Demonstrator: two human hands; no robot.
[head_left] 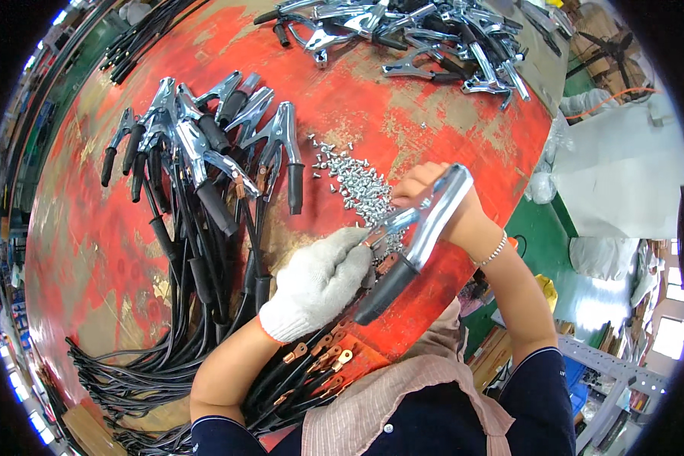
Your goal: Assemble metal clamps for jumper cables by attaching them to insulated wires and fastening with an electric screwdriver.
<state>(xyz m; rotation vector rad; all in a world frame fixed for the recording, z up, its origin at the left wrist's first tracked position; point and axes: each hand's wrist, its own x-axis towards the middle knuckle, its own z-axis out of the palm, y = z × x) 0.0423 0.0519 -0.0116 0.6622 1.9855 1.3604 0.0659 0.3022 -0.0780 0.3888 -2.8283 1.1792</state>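
Clamps wired to cables: roughly eight, overlapping. Loose clamps at far edge: about ten. Held clamp: one. Screws: several dozen, heaped.

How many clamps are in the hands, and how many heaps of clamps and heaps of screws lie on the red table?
held clamp, in left hand and right hand: 1
clamp heaps: 2, left heap and far heap
screw heap: 1
Total: 4

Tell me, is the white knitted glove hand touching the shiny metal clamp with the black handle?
Touching. The head view shows the gloved left hand gripping the shiny metal clamp at its black handle.
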